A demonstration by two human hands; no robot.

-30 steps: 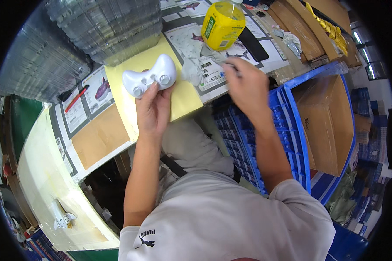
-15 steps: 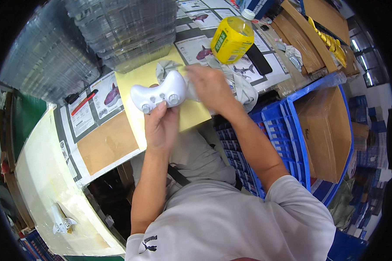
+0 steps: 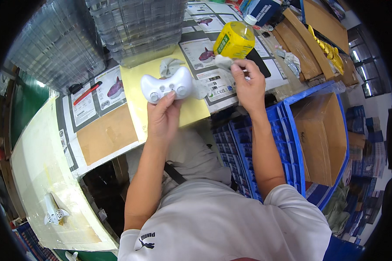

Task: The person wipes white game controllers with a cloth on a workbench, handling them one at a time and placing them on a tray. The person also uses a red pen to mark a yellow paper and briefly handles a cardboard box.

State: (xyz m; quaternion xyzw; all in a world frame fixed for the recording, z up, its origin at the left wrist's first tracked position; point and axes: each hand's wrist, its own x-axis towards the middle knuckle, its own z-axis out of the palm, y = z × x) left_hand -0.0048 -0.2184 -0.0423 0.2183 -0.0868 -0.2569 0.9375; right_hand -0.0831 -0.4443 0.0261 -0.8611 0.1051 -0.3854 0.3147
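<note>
My left hand (image 3: 164,114) holds a white game controller (image 3: 166,85) over a yellow sheet (image 3: 137,104), its thumb on the controller's face near the two round sticks. To the right, my raised right hand (image 3: 251,85) pinches a bunched pale grey cloth (image 3: 223,62) in front of a yellow-labelled bottle (image 3: 234,40). More grey cloth (image 3: 171,67) lies crumpled on the yellow sheet just behind the controller. Another fold of it shows to the controller's right, partly hidden.
Tall stacks of clear plastic trays (image 3: 137,30) stand at the back left. A red pen-shaped tool (image 3: 88,93) lies on printed sheets. By the bottle is a black phone-like slab (image 3: 259,63). At right stands a blue crate (image 3: 287,143) with a cardboard box (image 3: 320,139).
My right hand has moved right and away from the controller, lifting grey cloth off the table. Printed sheet shows where that cloth lay. The controller stays in my left hand.
</note>
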